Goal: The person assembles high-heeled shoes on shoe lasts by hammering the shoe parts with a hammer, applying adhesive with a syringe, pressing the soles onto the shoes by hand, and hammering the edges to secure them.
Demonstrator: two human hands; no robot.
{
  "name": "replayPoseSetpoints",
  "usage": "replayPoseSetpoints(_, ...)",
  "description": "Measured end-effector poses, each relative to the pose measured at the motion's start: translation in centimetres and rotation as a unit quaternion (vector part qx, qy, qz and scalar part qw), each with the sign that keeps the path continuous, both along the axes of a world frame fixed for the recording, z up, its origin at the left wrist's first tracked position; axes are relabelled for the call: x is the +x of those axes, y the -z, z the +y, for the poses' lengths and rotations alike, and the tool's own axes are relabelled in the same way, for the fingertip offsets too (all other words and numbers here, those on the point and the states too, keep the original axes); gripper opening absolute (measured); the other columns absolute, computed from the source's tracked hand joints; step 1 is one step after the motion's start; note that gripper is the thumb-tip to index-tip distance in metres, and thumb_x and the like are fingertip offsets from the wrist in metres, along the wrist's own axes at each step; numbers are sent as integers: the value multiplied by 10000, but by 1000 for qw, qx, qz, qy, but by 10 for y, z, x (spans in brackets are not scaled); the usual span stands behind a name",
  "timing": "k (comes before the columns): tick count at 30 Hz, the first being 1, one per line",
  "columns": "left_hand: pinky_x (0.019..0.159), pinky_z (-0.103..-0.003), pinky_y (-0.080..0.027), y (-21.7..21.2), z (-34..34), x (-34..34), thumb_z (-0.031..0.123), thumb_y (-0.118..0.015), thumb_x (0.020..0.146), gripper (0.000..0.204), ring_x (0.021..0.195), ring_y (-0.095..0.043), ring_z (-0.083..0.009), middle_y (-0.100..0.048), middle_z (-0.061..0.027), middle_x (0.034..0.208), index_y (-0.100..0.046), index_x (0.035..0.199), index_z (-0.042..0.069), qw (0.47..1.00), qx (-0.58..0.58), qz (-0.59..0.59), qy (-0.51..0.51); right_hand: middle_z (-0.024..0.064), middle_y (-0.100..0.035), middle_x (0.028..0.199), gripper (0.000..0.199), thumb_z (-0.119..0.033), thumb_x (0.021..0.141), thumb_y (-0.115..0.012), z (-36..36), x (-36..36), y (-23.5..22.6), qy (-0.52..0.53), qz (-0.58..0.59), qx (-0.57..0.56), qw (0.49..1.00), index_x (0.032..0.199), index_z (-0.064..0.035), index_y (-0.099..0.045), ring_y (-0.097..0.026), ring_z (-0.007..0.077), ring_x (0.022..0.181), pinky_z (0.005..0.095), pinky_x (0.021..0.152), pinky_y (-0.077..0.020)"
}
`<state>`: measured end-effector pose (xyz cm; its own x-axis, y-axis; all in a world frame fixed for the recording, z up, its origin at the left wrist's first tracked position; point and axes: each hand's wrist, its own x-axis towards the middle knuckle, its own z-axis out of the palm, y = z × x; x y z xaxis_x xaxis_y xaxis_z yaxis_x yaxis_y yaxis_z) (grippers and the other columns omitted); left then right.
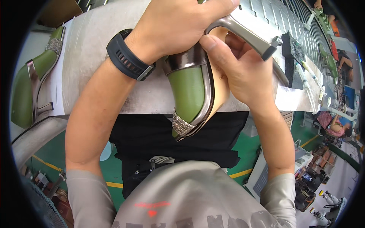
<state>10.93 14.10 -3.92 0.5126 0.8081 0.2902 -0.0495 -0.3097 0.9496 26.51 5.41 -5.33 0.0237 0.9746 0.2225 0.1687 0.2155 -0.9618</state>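
A high-heeled sandal (210, 87) on a green shoe last (189, 93) is held up over the near edge of the work table, its toe pointing toward me. It has a metallic bronze strap, a glittery toe band and a tan sole. My left hand (178, 26), a dark watch on its wrist, is closed over the back part from above; its fingertips are partly hidden. Against the sole below the heel (247, 36), my right hand (243, 72) grips the sandal, thumb pressed at the edge and fingers curled behind.
Another sandal on a green last (36, 81) lies at the table's left end. At right are a black block (291, 57) and several syringe-like tubes (305, 81) on the table (95, 45). A roller conveyor (279, 15) runs along the far side. Other people sit at the far right.
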Motion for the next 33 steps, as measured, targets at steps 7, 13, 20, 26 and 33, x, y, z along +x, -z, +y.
replayPoseSetpoints(7,672,-265,-519,17,8,1,213,-694,1062,296,776,-637,-79,-757,-40,861,-774,1003,-65,995,-89,-46,17,84,-744,1167,401,-133,967,-820,-4,31,-11,-84,86,-212,970,1306,37,-692,-698,126,1077,327,923,-587)
replayPoseSetpoints(13,708,-250,-518,10,7,0,299,-686,1068,349,797,-632,-56,-741,-18,871,-778,1034,-35,1000,-11,4,-4,113,-702,1282,626,-91,932,-851,-13,26,-12,-98,162,-226,955,1469,59,-568,-676,164,1149,333,1016,-572)
replayPoseSetpoints(20,697,-255,-502,13,6,2,293,-701,1050,352,782,-627,-73,-730,-24,832,-776,1044,-51,991,94,75,-56,108,-730,1214,563,-46,914,-829,-11,23,-14,-85,125,-216,965,1417,73,-608,-700,143,1056,319,966,-590)
replayPoseSetpoints(26,689,-263,-500,13,5,5,290,-704,1042,346,772,-623,-78,-722,-17,816,-781,1049,-46,994,32,77,-67,179,-697,1309,717,-145,850,-842,-13,19,-20,-55,101,-257,960,1462,93,-554,-688,237,1182,391,1051,-545)
replayPoseSetpoints(33,687,-270,-509,10,7,5,297,-703,1040,362,759,-632,-85,-730,-38,806,-783,1050,-56,993,34,95,-62,70,-752,1034,438,-54,874,-820,-10,7,-16,-8,112,-219,969,1272,60,-679,-704,113,911,296,819,-596)
